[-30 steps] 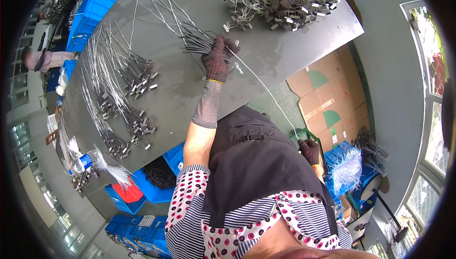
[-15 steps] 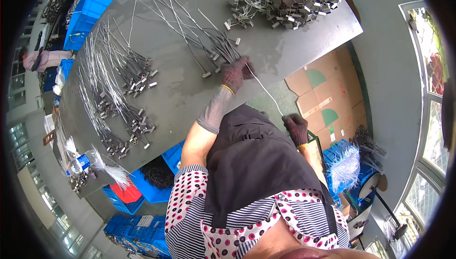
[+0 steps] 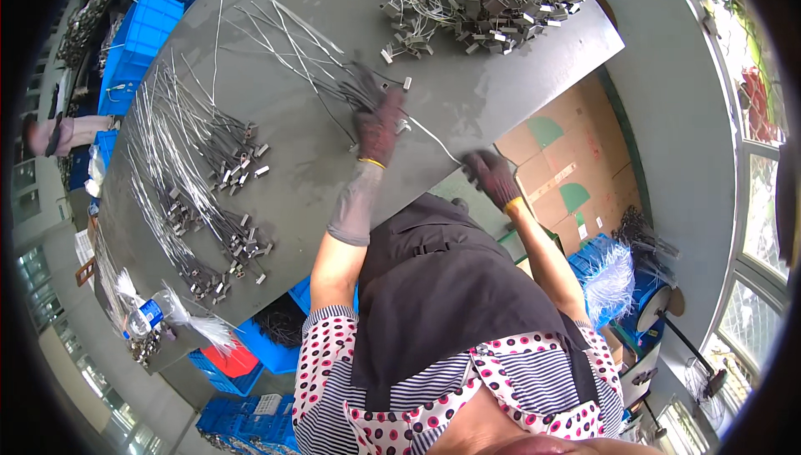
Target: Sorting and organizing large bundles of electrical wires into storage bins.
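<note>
My left hand (image 3: 380, 128), in a dark reddish glove, is closed round a bundle of thin grey cables (image 3: 360, 88) above the grey table. Small metal connectors stick out beside its fingers, and the bundle is blurred by motion. Over the table's front edge, my right hand (image 3: 491, 178), gloved alike, pinches the end of a white cable (image 3: 434, 136). That cable runs slackly to the connector side of my left hand. Where it meets the bundle is hidden by the fingers.
Left on the table (image 3: 309, 167) lies a spread of cables with connectors (image 3: 196, 163); a larger heap (image 3: 501, 5) is at the far side. A water bottle (image 3: 148, 315) stands at the left edge. Blue crates (image 3: 138, 46) and cardboard (image 3: 555, 155) surround the table.
My right hand has moved up and left with the white cable's end, nearer the table edge. My left hand has shifted slightly left with the bundle, and the white cable spans a shorter gap.
</note>
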A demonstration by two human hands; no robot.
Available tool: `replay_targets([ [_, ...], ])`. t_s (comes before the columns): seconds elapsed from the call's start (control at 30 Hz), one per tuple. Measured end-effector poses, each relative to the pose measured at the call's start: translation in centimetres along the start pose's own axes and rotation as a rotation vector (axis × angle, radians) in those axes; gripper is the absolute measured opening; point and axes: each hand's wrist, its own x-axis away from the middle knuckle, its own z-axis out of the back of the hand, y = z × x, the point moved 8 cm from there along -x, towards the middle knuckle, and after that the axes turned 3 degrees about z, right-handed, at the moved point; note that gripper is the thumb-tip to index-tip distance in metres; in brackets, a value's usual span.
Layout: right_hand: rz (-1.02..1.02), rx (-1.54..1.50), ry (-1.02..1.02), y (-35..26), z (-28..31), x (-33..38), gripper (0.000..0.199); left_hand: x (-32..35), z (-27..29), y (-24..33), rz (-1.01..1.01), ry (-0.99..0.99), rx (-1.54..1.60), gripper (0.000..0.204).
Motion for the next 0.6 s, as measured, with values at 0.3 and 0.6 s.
replay_targets([
  [0.3, 0.040, -0.116, 0.046, -13.0, -4.7, -9.1, 0.061, 1.4, -4.2, 1.0, 0.117, -0.289, -0.225, 0.029],
  [0.6, 0.917, 1.007, 0.624, -22.2, -2.1, -12.9, 0.041, -1.4, 0.5, -3.1, 0.241, -0.219, -0.124, 0.032],
])
